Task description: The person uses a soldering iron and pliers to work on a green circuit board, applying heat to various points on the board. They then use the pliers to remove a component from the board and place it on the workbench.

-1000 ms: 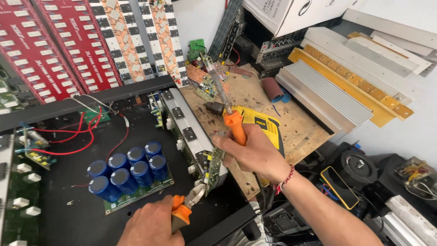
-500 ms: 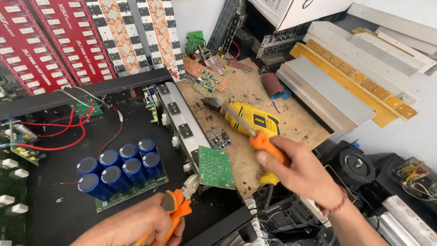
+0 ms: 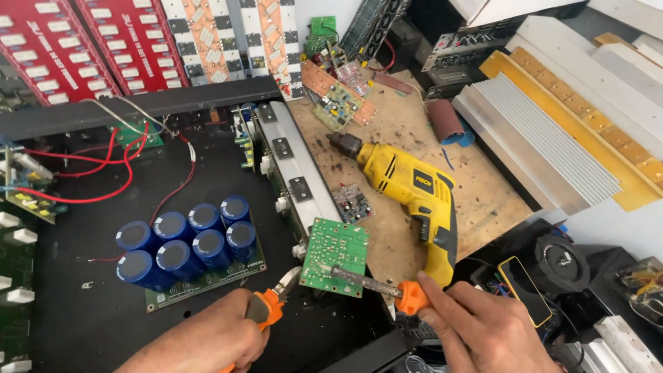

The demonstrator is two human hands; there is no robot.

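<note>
My left hand (image 3: 207, 338) at the bottom grips orange-handled pliers (image 3: 276, 297), whose jaws pinch the lower left corner of a small green circuit board (image 3: 336, 250). My right hand (image 3: 483, 331) at the bottom right holds an orange-handled soldering iron (image 3: 387, 287). Its dark metal tip lies across the bottom edge of the green board. The board hangs over the gap between the black chassis (image 3: 103, 324) and the wooden work board (image 3: 407, 138).
A yellow electric drill (image 3: 414, 190) lies on the wooden board just right of the green board. Several blue capacitors (image 3: 186, 238) stand in the chassis, with red wires (image 3: 90, 173) at left. Small circuit boards (image 3: 338, 103), a sanding roll (image 3: 445, 121) and aluminium heatsinks (image 3: 545, 145) lie behind.
My right hand has drawn the soldering iron down from the drill to the green board's lower edge. The pliers now hold the board's corner. The view has shifted slightly.
</note>
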